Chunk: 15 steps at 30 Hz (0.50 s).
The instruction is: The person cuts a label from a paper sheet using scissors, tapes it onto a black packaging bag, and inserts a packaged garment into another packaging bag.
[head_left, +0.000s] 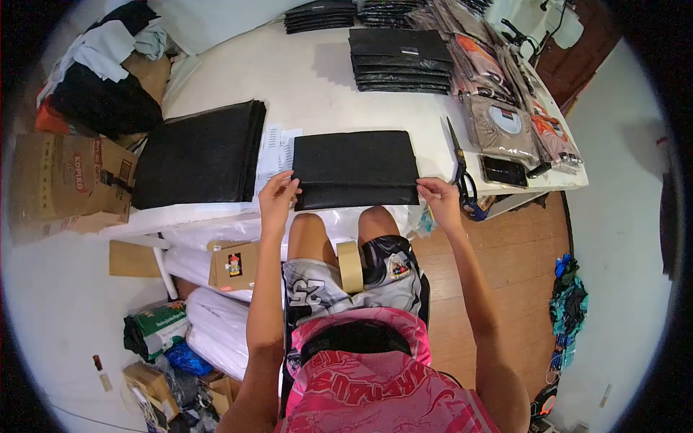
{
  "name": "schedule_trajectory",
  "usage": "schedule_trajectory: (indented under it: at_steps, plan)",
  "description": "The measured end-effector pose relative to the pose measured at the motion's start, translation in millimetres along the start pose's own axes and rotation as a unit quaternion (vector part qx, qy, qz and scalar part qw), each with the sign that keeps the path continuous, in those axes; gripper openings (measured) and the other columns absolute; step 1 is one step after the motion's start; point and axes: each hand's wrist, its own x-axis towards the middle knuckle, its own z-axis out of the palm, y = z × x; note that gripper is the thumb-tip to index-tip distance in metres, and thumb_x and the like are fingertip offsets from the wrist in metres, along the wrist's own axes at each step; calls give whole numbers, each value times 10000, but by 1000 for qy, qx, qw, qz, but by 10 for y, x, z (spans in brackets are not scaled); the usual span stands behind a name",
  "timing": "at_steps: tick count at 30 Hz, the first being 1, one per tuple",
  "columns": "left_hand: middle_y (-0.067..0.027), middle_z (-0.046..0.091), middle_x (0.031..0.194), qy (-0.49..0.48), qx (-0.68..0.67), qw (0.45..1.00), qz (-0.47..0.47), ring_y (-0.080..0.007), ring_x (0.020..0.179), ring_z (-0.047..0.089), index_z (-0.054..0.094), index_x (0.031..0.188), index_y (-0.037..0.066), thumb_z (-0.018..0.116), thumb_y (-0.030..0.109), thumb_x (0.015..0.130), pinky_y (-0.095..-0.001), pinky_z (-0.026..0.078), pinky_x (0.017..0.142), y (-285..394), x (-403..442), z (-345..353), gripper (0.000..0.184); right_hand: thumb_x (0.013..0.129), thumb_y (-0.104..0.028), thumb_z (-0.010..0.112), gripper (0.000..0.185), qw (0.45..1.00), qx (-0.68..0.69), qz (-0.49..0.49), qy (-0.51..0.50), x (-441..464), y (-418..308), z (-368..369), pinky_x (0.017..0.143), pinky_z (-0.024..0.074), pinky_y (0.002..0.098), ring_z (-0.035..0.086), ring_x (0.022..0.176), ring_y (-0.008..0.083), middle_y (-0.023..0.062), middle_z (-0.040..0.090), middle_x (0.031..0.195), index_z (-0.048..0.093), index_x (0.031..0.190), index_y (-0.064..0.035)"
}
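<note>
A black folded sheet [354,157] lies flat at the table's front edge, with a shinier strip along its near side. My left hand [278,196] pinches its left edge near the fold line. At the opposite edge, my right hand [440,198] pinches the sheet at about the same height. White printed papers [276,153] stick out just left of the folded sheet. Beyond my right hand are black-handled scissors [462,164], blades pointing away. A roll of tan tape [349,266] rests on my lap between the thighs.
A pile of larger black sheets [198,155] is at left, beside a cardboard box [76,180]. Stacked black folded pieces [399,61] stand farther back. Bagged tan garments [499,126] and a phone [504,172] occupy the right side of the white table [289,76].
</note>
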Motion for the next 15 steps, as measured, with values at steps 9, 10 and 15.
schedule_trajectory:
  at_steps: [9, 10, 15]
  plan:
    - [-48, 652, 863, 21, 70, 997, 27, -104, 738, 638, 652, 1075, 4, 670, 53, 873, -218, 482, 610, -109, -67, -6, 209, 846, -34, 691, 166, 999, 10, -30, 10, -22, 26, 17, 752, 511, 263, 650, 812, 122, 65, 709, 906, 697, 1011, -20]
    - [-49, 652, 863, 23, 75, 997, 25, -105, 740, 637, 653, 1073, 4, 672, 54, 873, -221, 483, 613, -128, -95, -7, 208, 844, -28, 690, 167, 1000, 6, -29, 8, -37, 8, 19, 754, 513, 264, 651, 814, 124, 68, 708, 907, 695, 1011, -19]
    - [-52, 651, 866, 26, 99, 994, 29, -105, 745, 633, 655, 1078, 8, 680, 63, 869, -226, 486, 635, -121, -126, -14, 218, 836, -12, 688, 182, 1000, 1, -26, 4, -20, -58, 29, 749, 523, 267, 659, 798, 134, 87, 706, 902, 692, 1018, -17]
